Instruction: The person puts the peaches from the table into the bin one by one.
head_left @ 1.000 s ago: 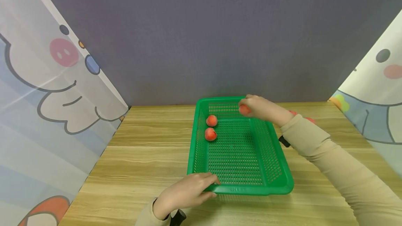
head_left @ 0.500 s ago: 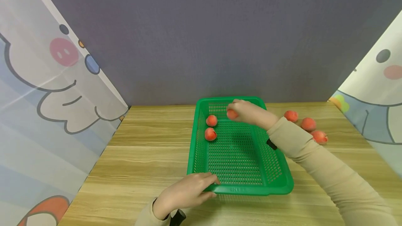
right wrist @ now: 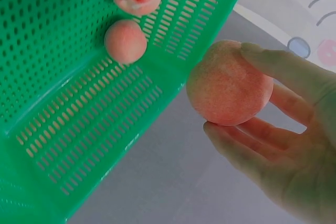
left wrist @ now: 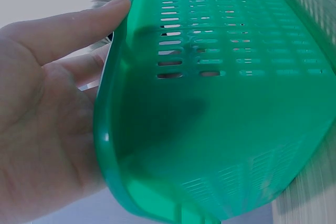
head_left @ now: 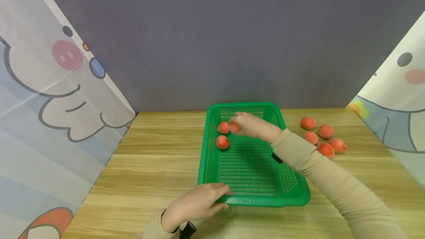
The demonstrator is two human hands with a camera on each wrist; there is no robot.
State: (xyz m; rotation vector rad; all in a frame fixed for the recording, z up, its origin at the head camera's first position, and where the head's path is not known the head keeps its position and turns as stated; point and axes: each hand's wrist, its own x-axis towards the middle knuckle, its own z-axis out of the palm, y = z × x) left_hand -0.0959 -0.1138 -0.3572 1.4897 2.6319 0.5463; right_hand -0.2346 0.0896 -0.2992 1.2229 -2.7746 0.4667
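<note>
A green plastic basket (head_left: 255, 201) with slotted walls stands on the wooden table. My left hand (head_left: 199, 201) grips its near rim at the left; the left wrist view shows the thumb (left wrist: 79, 30) over the rim and fingers behind it. Over the basket's far left part, my right hand (head_left: 254, 125) holds a peach (right wrist: 228, 85) between thumb and fingertips. Two more peaches lie inside along the left wall: one farther back (head_left: 223, 128), one nearer (head_left: 222, 142). In the head view the held peach is right beside the farther one.
To the right of the basket, several loose peaches (head_left: 326, 131) lie grouped on the wooden table (head_left: 159, 150), close to the right sleeve (head_left: 325, 172). A grey panel (head_left: 212, 47) rises behind the table, with cartoon-printed sheets (head_left: 33, 121) at both sides.
My right hand has carried the peach leftward and lower, from the basket's far right rim toward the peaches at its left wall. More table peaches show past the sleeve. My left hand stays put.
</note>
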